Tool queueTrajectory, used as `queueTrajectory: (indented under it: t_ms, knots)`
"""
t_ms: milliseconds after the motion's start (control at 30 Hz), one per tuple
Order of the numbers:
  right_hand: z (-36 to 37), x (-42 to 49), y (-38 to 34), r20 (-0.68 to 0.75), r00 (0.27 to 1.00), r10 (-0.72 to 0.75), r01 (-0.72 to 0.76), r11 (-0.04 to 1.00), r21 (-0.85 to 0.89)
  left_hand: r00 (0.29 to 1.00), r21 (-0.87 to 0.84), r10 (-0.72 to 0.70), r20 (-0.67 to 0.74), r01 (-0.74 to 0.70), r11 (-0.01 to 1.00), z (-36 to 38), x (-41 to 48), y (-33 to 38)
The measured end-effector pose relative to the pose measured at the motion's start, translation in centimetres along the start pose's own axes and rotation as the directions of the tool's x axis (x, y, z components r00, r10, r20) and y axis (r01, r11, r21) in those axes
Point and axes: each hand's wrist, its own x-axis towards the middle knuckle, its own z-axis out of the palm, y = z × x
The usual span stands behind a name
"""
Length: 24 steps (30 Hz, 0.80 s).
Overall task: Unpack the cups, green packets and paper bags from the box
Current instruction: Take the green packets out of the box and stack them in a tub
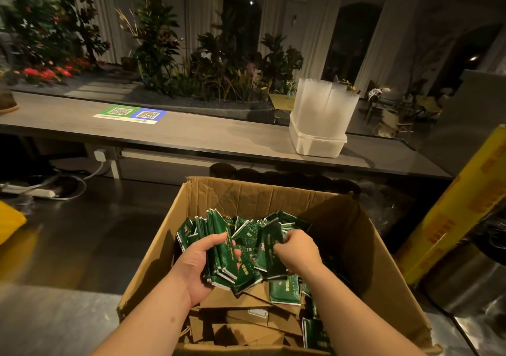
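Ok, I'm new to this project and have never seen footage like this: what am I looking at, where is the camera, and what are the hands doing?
No machine here: a person wears one wide-angle camera on the head, looking forward and down, so the two bare arms are their own. Both reach into an open cardboard box on a dark worktop. The left hand grips a bundle of green packets; the right hand pinches more of them. Brown paper bags lie underneath. On the counter behind stand stacks of clear cups in a white tub, with a QR-code sheet further left.
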Motion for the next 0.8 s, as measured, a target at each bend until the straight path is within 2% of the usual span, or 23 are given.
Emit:
queueTrajectory:
  t_ms: [133,233,333,400,500,533,600,633,667,733,800]
  knots:
    - [-0.6,-2.6,-4.2,0.106,0.978,-0.177,0.170,0.983,0.075,1.000,0.142,0.012,-0.002,-0.012,0.990,0.1,0.1,0.0]
    - [-0.6,-4.4,-6.7,0.194,0.947,-0.256,0.225,0.960,0.166,0.997,0.234,0.073,-0.028,-0.064,0.970,-0.1,0.1,-0.6]
    - [-0.5,-5.1,-7.7,0.218,0.924,-0.314,0.258,0.933,0.250,0.996,0.225,0.070,-0.049,-0.057,0.973,-0.3,0.2,-0.7]
    - [-0.6,-5.1,-7.8,0.285,0.894,-0.346,0.237,0.905,0.354,0.998,0.167,0.058,-0.030,-0.052,0.985,-0.4,0.1,-0.5]
    - [-1.2,-4.8,-7.3,0.411,0.810,-0.418,0.124,0.808,0.576,0.997,0.046,0.057,0.045,-0.059,0.997,-0.4,-0.2,-0.2]
    - [-1.5,-4.4,-6.9,0.413,0.805,-0.425,0.075,0.764,0.640,0.996,0.007,0.052,0.067,-0.053,0.999,-0.3,-0.3,-0.2]
    - [-1.8,-2.8,-5.6,0.336,0.880,-0.336,0.013,0.724,0.689,0.996,-0.047,0.043,0.077,-0.039,0.998,-0.1,-0.3,-0.2]
    - [-1.7,-1.7,-4.7,0.259,0.938,-0.229,0.006,0.761,0.649,0.997,-0.064,0.039,0.071,-0.034,0.997,-0.1,-0.3,-0.1]
    - [-1.2,-0.5,-3.4,0.159,0.982,-0.105,0.002,0.839,0.544,0.998,-0.072,0.030,0.064,-0.026,0.997,0.0,-0.3,-0.1]
    - [0.5,1.1,-0.4,0.021,0.999,0.038,-0.041,0.985,0.168,0.999,-0.072,0.018,0.051,-0.014,0.997,0.0,-0.3,-0.1]
    - [2.6,1.4,1.9,0.078,0.994,0.071,-0.059,0.989,-0.138,0.999,-0.077,0.013,0.048,-0.009,0.997,0.1,-0.3,0.0]
